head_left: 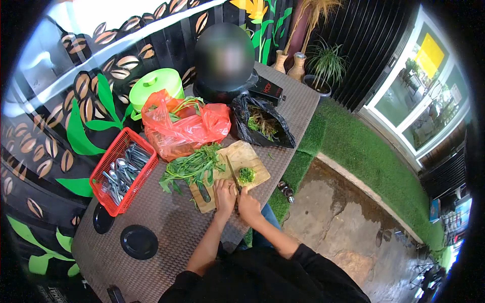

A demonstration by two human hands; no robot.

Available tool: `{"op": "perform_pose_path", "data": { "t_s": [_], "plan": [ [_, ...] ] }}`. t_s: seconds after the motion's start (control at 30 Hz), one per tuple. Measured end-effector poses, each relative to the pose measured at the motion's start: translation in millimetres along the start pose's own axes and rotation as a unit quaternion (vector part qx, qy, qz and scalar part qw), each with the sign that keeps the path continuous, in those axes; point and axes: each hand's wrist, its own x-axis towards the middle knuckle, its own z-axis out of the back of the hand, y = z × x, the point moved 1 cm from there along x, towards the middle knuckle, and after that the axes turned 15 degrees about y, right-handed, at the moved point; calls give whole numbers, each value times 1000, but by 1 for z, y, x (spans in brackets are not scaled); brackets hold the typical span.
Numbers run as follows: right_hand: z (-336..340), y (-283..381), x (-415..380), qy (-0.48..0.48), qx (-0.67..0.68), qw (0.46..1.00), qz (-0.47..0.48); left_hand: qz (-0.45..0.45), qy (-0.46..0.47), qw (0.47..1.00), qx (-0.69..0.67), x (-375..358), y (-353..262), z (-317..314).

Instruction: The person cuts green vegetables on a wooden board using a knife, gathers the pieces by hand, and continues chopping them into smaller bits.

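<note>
My right hand [248, 206] is closed around the handle of a knife [232, 169], its blade pointing away across the wooden cutting board [258, 157]. Beside the blade, on its right, sits a small heap of chopped greens [246, 175]. My left hand [225, 194] rests on the board just left of the knife, fingers bent and close together; what they hold is hidden. A pile of long leafy greens [194, 164] overlaps the board's left side. Near my left fingers lies a dark, elongated thing [204, 193].
A red plastic bag [182, 131] and a black bag of plant scraps [262, 123] stand behind the board. To the left are a red basket [124, 170] of cutlery and two black plates [139, 242]. Farther back are a green lidded container [157, 86] and a black box [267, 91].
</note>
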Motion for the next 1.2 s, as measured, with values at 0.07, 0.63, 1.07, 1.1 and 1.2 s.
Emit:
{"op": "perform_pose_path", "data": {
  "t_s": [0.07,0.63,1.07,1.1,1.2],
  "plan": [
    [-6,-3,6,-16,-25,1000,2,8,-1,1000,4,-2,-2,0],
    [3,-9,-6,32,-32,999,-25,3,7,988,-153,5,1,-1],
    [-9,-17,12,-3,-11,1000,-14,1,6,996,-94,-2,4,3],
    [-4,-19,10,-4,-13,1000,-8,-13,11,996,-91,-5,4,5],
    [7,-23,1,-3,-12,1000,-12,-22,19,994,-105,-4,5,8]
  ]
}}
